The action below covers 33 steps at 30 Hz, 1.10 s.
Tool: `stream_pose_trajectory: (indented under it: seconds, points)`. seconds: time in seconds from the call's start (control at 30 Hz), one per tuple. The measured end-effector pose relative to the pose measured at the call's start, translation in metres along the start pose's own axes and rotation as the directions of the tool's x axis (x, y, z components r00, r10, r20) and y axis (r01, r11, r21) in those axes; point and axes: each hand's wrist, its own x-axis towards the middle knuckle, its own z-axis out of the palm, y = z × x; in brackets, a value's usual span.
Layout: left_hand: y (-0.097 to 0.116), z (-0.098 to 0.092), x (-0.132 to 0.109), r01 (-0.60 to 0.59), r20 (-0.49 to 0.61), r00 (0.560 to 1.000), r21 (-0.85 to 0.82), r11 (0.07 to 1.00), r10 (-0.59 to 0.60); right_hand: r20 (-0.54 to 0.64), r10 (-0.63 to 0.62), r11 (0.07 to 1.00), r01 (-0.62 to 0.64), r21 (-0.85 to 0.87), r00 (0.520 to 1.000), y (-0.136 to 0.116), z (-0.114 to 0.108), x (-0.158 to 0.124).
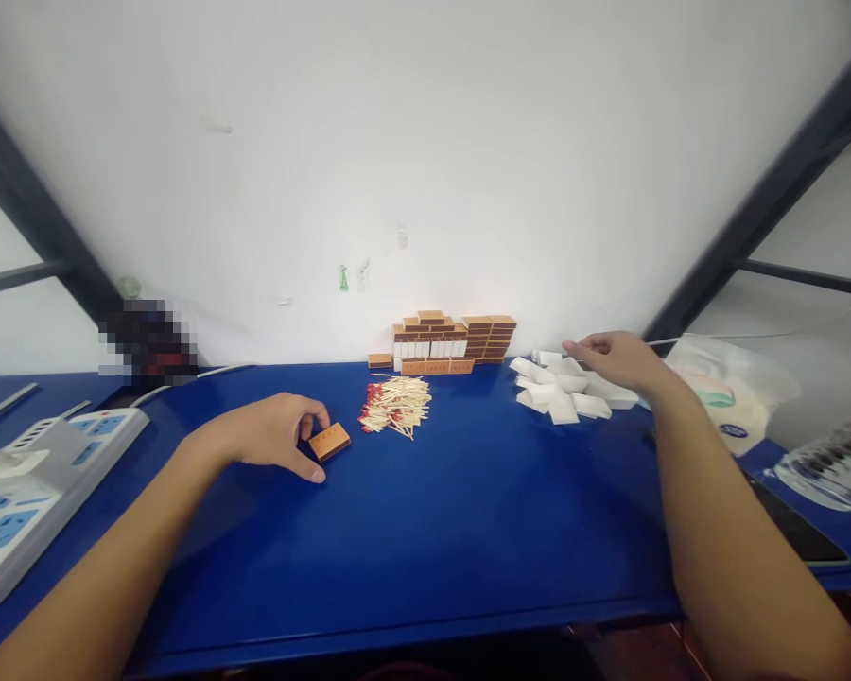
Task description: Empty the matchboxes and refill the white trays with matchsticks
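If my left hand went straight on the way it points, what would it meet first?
The single matchbox right at the left hand's fingers; whether they touch it already is unclear. Beyond it, perhaps the near edge of the matchstick pile.

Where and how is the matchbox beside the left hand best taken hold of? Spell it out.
Pinch the matchbox across the middle of its two long narrow sides, likely best from the left: it lies flat and angled on the blue table, its near long side in plain view, with loose matches to its right.
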Motion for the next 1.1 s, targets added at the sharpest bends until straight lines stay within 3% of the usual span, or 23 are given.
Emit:
stream_pose_trajectory:
  seconds: [0.13,0.23,0.37,0.47,0.53,0.6,0.67,0.8,1.0,1.1]
  points:
    - [0.008,0.01,0.007,-0.067,-0.07,0.995,0.011,0.998,0.068,-0.151,-0.101,0.993,0.089,-0.082,0.983,-0.009,0.017,0.002]
    - [0.011,0.012,0.008,-0.091,-0.109,0.99,0.023,0.996,0.093,-0.257,-0.22,0.975,0.202,-0.096,0.941,-0.017,0.026,0.002]
    - [0.019,0.01,0.008,-0.205,-0.184,0.962,-0.001,0.979,0.201,-0.32,-0.333,0.935,0.354,0.01,0.887,-0.053,0.039,-0.015]
    - [0.03,0.015,0.01,-0.293,-0.322,0.906,-0.006,0.956,0.276,-0.186,-0.407,0.832,0.447,0.33,0.894,-0.1,0.06,-0.047]
    - [0.037,0.023,0.013,-0.336,-0.418,0.857,-0.004,0.942,0.303,0.066,-0.466,0.731,0.342,0.591,0.882,-0.133,0.081,-0.077]
    - [0.044,0.032,0.016,-0.399,-0.484,0.798,0.024,0.917,0.36,0.318,-0.525,0.658,0.139,0.74,0.789,-0.159,0.102,-0.107]
    - [0.047,0.041,0.02,-0.454,-0.516,0.748,0.061,0.889,0.417,0.4,-0.57,0.606,0.037,0.795,0.718,-0.175,0.119,-0.131]
    - [0.046,0.052,0.025,-0.506,-0.572,0.681,0.085,0.858,0.458,0.349,-0.54,0.558,0.014,0.83,0.766,-0.182,0.132,-0.148]
    - [0.043,0.059,0.033,-0.466,-0.665,0.648,0.04,0.884,0.372,0.318,-0.546,0.538,0.033,0.843,0.775,-0.171,0.127,-0.134]
    - [0.043,0.06,0.035,-0.461,-0.72,0.611,0.013,0.887,0.328,0.257,-0.503,0.491,0.027,0.871,0.825,-0.171,0.127,-0.133]
